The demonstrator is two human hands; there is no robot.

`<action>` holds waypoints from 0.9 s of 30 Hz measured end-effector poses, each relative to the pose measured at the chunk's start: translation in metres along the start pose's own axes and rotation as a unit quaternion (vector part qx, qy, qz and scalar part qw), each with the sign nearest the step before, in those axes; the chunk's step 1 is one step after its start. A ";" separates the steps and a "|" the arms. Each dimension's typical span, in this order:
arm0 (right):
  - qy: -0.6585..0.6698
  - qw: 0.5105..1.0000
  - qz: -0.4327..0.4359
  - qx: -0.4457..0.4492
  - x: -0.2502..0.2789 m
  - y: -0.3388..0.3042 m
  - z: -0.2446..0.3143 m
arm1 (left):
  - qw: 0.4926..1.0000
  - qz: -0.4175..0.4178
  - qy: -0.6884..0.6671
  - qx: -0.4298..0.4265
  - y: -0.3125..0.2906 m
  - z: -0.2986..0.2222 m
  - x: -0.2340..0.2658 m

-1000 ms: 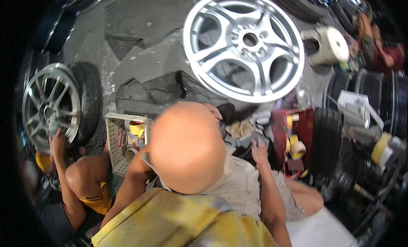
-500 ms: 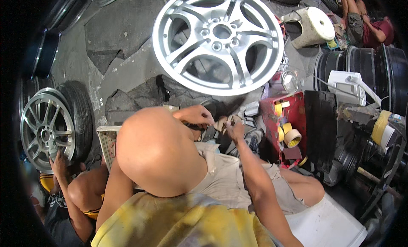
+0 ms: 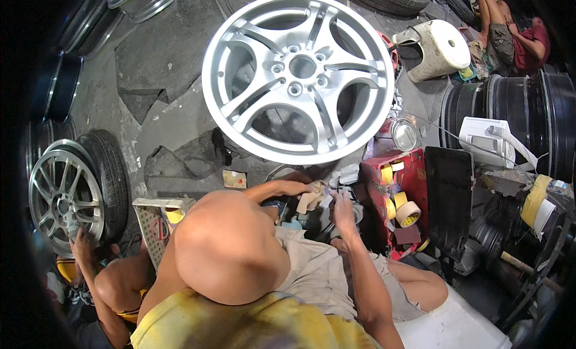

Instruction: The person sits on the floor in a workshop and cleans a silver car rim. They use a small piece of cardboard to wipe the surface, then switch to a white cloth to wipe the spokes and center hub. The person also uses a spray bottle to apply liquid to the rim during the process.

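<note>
Fingertips of the left hand (image 3: 294,187) sit at a small, flat, beige piece (image 3: 306,202), paper-like or cloth-like, which is between that hand and the right hand (image 3: 344,214), left of the open red box (image 3: 375,190). Whether either hand is clamped on anything cannot be told. The piece looks light, pliable, hardly fragile; its lower edge should pinch easily.

Grey floor (image 3: 180,121) that was scuffed and speckled, a dark mat (image 3: 157,64) that lay spread, a rumpled dark sheet (image 3: 180,163) nearby, a small tan card (image 3: 234,179), a cream stool (image 3: 441,40)
</note>
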State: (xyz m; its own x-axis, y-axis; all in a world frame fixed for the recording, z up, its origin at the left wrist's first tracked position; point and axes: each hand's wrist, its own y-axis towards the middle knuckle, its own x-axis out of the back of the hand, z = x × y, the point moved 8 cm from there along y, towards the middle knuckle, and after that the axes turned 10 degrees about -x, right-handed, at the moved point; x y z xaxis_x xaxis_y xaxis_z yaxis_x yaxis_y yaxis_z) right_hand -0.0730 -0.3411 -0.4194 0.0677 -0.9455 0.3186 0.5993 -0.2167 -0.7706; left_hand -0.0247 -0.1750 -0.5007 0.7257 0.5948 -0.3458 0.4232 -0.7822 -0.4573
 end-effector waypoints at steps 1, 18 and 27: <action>-0.032 0.999 0.001 0.025 0.003 0.003 -0.013 | 0.998 -0.041 -0.012 0.052 -0.023 -0.036 0.003; 0.061 0.989 0.131 0.012 -0.076 -0.028 -0.008 | 0.978 0.023 -0.209 0.019 -0.024 0.005 -0.014; -0.078 0.981 0.113 0.135 -0.075 -0.022 -0.010 | 0.987 0.056 -0.146 0.047 -0.023 0.020 -0.016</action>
State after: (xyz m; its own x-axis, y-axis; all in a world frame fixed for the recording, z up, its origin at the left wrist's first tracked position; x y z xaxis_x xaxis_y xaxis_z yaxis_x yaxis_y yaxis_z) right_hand -0.0991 -0.2672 -0.4314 0.3315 -0.9087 0.2536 0.7431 0.0858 -0.6637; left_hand -0.0573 -0.1628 -0.5010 0.5723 0.5453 -0.6125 0.2872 -0.8329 -0.4731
